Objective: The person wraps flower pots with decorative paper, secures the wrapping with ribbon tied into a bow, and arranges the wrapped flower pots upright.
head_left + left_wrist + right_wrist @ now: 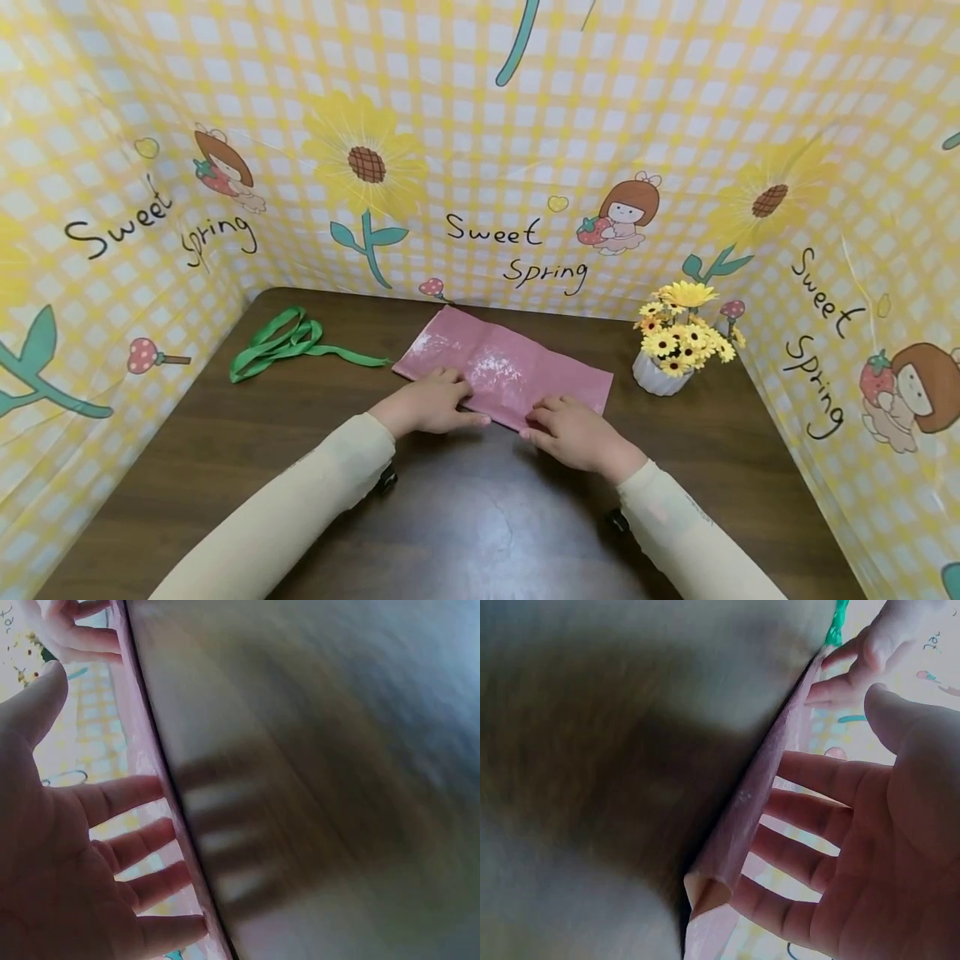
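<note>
A folded pink sheet (517,358) with white patches, which looks like paper, lies on the table, its near edge toward me. My left hand (433,402) rests on its left part, and my right hand (576,432) rests on the near edge further right. In the left wrist view the left hand's fingers (131,799) extend with their tips on the sheet. The right wrist view shows the right hand's fingers (802,814) touching it too, thumb held apart. There the sheet's end (707,892) curls over, with a tan inner side.
A loosely looped green ribbon (281,346) lies at the left, its end close to the sheet. At the right stands a white pot (660,375) of yellow flowers (682,333). Yellow checked cloth (480,158) walls the dark wooden table (480,517) behind and at both sides.
</note>
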`<action>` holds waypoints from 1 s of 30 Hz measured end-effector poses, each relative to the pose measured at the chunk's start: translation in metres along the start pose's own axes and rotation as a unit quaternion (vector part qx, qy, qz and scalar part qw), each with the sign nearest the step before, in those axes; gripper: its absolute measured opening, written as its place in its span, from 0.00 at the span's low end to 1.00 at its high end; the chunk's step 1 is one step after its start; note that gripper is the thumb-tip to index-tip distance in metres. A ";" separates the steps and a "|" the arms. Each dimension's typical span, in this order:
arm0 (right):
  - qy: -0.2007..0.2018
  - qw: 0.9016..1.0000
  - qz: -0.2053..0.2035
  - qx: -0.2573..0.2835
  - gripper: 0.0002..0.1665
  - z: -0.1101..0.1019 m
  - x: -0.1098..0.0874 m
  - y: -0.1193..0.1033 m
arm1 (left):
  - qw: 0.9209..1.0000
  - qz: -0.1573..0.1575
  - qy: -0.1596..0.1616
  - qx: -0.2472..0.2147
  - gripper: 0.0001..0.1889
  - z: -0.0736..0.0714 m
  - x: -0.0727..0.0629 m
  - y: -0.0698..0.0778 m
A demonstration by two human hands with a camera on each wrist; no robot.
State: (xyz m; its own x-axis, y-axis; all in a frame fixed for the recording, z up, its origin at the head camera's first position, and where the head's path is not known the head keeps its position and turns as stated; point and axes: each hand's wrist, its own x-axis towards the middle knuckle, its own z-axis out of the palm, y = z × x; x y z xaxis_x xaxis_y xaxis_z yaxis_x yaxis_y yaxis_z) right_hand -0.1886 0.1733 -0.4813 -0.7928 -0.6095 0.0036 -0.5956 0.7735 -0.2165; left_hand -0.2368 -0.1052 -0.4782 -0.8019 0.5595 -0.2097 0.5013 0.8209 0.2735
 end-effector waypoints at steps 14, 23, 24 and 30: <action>-0.015 0.998 -0.037 -0.045 0.28 -0.008 -0.010 -0.039 | 1.000 0.003 0.006 0.029 0.45 -0.005 0.009 0.005; -0.056 0.997 -0.047 -0.029 0.26 -0.016 -0.007 -0.053 | 0.999 -0.007 -0.003 0.038 0.40 -0.006 0.019 0.013; -0.059 0.997 -0.049 -0.027 0.26 -0.016 -0.007 -0.053 | 0.999 -0.004 -0.003 0.043 0.40 -0.006 0.021 0.013; -0.086 0.994 -0.059 -0.011 0.27 -0.015 -0.003 -0.051 | 0.997 0.027 0.005 0.070 0.36 -0.003 0.027 0.016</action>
State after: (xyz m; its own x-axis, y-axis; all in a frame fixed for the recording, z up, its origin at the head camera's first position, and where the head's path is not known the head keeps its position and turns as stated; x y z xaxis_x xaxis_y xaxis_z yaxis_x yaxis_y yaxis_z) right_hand -0.1575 0.1388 -0.4559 -0.6843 -0.7155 -0.1403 -0.6874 0.6973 -0.2032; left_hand -0.2517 -0.0776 -0.4767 -0.7749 0.6034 -0.1884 0.5842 0.7974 0.1511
